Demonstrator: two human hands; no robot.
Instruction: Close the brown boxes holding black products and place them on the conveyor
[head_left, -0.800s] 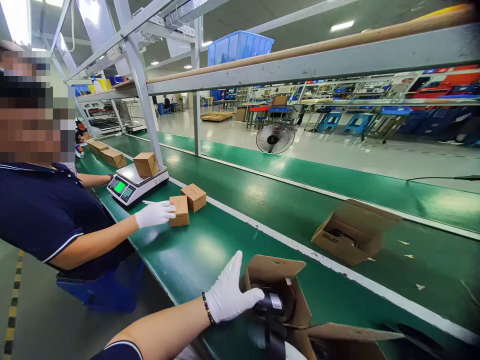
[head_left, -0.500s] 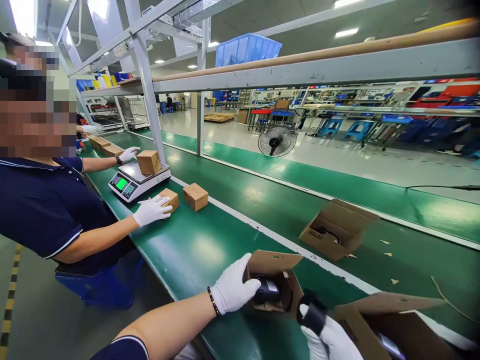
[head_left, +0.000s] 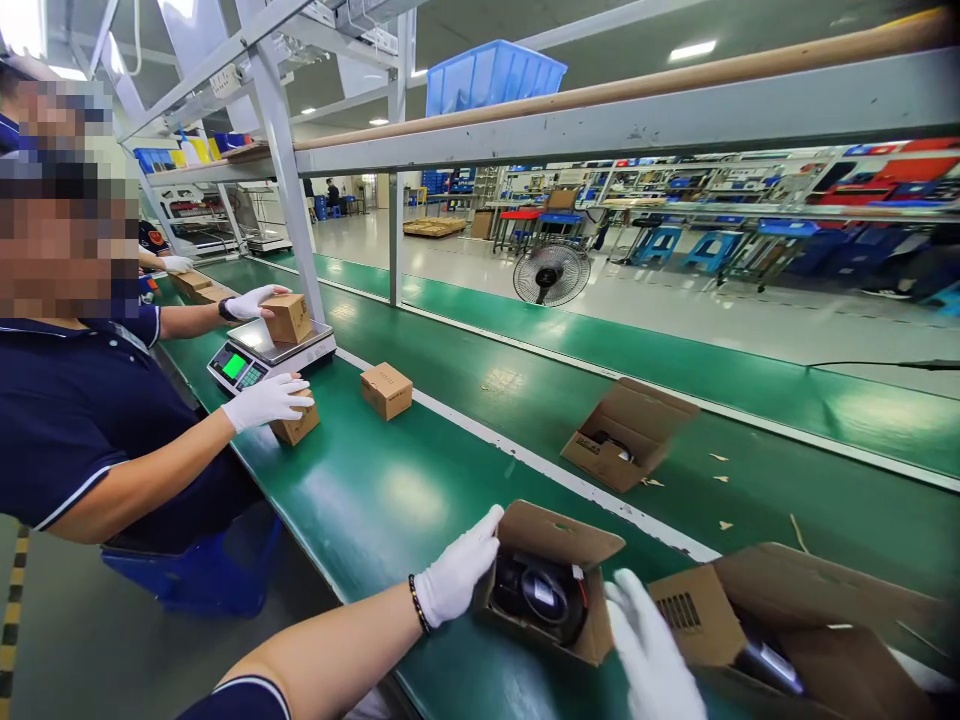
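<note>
In white gloves, both my hands are at an open cardboard box (head_left: 564, 530) on the green work surface. My left hand (head_left: 456, 572) grips its left side, with the thumb near the rim. Inside lies a black round part (head_left: 546, 594) with a white label, on top of other black pieces; a red wire shows by the right wall. My right hand (head_left: 651, 640) is at the box's right wall, fingers stretched out and nothing held. Close by on the right stands another open cardboard box (head_left: 696, 612), with a dark shiny cylinder (head_left: 772, 668) in it.
A third open box (head_left: 589, 458) sits on the green belt (head_left: 480, 375) near paper scraps (head_left: 720, 478). Left, a co-worker's gloved hands hold a small box (head_left: 288, 318) at the scale (head_left: 259, 352) and another (head_left: 298, 424). One closed box (head_left: 386, 390) stands apart.
The black part that my right hand held is now in the box, and that hand is empty. The box on the belt has shifted left. The co-worker's nearer box moved left, toward the table edge.
</note>
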